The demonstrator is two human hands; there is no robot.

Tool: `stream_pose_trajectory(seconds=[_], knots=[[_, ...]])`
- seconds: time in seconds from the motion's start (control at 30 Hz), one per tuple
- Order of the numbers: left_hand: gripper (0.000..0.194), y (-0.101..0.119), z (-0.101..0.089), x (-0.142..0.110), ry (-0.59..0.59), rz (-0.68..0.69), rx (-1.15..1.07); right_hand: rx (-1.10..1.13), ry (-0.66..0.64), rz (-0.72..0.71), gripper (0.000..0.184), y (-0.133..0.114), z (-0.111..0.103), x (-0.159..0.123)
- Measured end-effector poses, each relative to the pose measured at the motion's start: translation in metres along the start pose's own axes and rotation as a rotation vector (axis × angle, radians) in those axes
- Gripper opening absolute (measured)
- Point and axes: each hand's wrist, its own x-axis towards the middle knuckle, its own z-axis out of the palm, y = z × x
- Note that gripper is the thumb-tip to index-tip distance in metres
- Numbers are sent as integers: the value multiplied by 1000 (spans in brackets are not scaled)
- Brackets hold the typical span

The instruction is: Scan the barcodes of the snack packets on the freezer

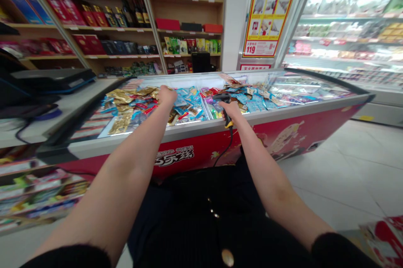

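Observation:
A chest freezer with a glass top and red front holds loose snack packets, and its grey front rim [283, 112] runs across the view. My left hand [166, 95] reaches in over the gold foil packets [121, 102], fingers down at their edge, and I cannot tell whether it holds one. My right hand [231, 110] grips a black handheld barcode scanner [222, 99] with a yellow mark on its handle, above blue packets [185, 106]. Its black cord [227, 148] hangs down over the freezer's red front.
Wooden shelves of boxed liquor [85, 16] stand behind the freezer. A lit refrigerated display case [346, 20] is at right, beside a red and yellow poster [270, 11]. A counter with a black device [52, 79] is at left. A tiled floor [340, 154] spreads at right.

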Motion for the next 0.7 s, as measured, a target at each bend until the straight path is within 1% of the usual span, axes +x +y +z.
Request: stream_pose_trajectory(seconds=[0.07, 0.1, 0.13, 0.23, 0.33, 0.43, 0.53, 0.6, 0.7], knots=[[71, -4, -7, -4, -23, -7, 172, 12, 9, -1, 26, 1, -1, 1], [74, -5, -9, -7, -36, 5, 230, 18, 12, 0, 26, 1, -2, 1], [73, -5, -9, -10, -48, 26, 269, 24, 13, 1, 26, 2, -3, 1], [61, -2, -3, -17, -40, 111, 302, 40, 17, 5, 26, 3, -7, 1], [55, 11, 8, -20, -50, 226, 309, 58, 48, 23, 25, 5, -15, 4], [52, 29, 24, -23, -104, 318, 320, 92, 98, 45, 23, 8, -29, 9], [51, 46, 47, -25, -178, 393, 343, 177, 165, 39, 24, 10, -50, 18], [51, 56, 65, -24, -238, 435, 369, 266, 240, 25, 23, 12, -68, 28], [54, 69, 91, -22, -320, 482, 411, 340, 358, -1, 20, 16, -100, 47]])
